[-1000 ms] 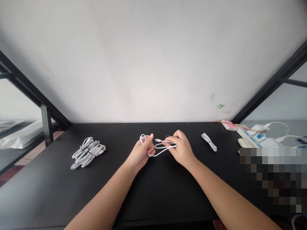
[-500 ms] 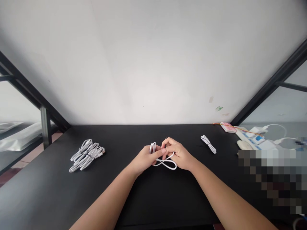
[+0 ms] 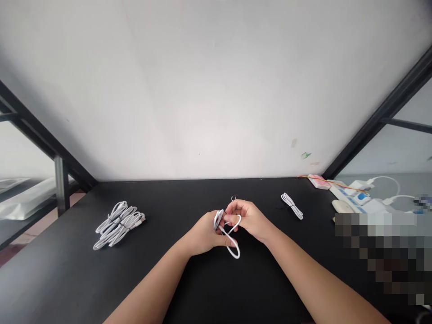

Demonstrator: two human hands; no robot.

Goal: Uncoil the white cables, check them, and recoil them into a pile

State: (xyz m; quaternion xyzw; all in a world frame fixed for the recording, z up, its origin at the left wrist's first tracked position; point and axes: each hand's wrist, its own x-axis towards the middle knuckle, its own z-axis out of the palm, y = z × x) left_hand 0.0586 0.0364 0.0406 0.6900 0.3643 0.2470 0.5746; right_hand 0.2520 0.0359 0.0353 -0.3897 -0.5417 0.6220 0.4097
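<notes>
Both my hands meet over the middle of the black table (image 3: 216, 288). My left hand (image 3: 204, 235) is closed round the gathered loops of a white cable (image 3: 232, 243). My right hand (image 3: 248, 219) pinches a strand of the same cable just beside the left fingers. A free loop of the cable hangs below the two hands. To the left lies a pile of several coiled white cables (image 3: 118, 223). A single coiled white cable (image 3: 292, 205) lies to the right. A tiny wire tie (image 3: 233, 198) rests on the table just beyond my fingers.
At the far right edge sit a white power strip (image 3: 351, 196) with plugged white adapters and a pink-and-white pack (image 3: 317, 180). Black frame posts rise at both sides, one at the left (image 3: 61, 185). A white wall stands behind the table. A blurred patch covers the right foreground.
My hands have drawn closer together and nearer to me. The long open loop between them has been gathered in, leaving a shorter loop that hangs down below my hands.
</notes>
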